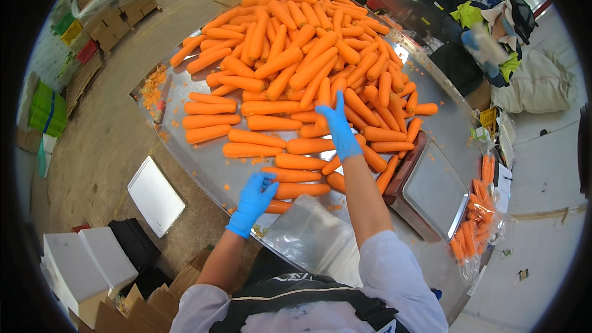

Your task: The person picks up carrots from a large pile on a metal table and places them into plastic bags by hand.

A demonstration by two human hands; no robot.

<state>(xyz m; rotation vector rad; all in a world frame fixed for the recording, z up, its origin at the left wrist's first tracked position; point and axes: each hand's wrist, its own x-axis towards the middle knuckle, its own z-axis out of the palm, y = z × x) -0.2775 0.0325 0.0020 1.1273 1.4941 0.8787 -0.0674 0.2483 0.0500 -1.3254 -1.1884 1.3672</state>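
A large heap of orange carrots [296, 62] covers much of a metal table [444, 138]. My right hand [341, 127], in a blue glove, reaches into the near side of the heap with thumb and forefinger spread. Carrots around its fingertips are blurred, so whether it grips one is unclear. My left hand [254, 198], also gloved in blue, is half curled at the left ends of a near row of carrots [300, 175]. Nothing shows inside it. Clear plastic bags [307, 231] lie flat at the table's near edge, between my forearms.
Right of the heap stands a scale with a metal pan [437, 189]. Bagged carrots [476, 217] lie beyond it. A knife [163, 99] rests near peel scraps [153, 88] at the left edge. Another person [495, 37] works at far right. White boxes [85, 263] stand at lower left.
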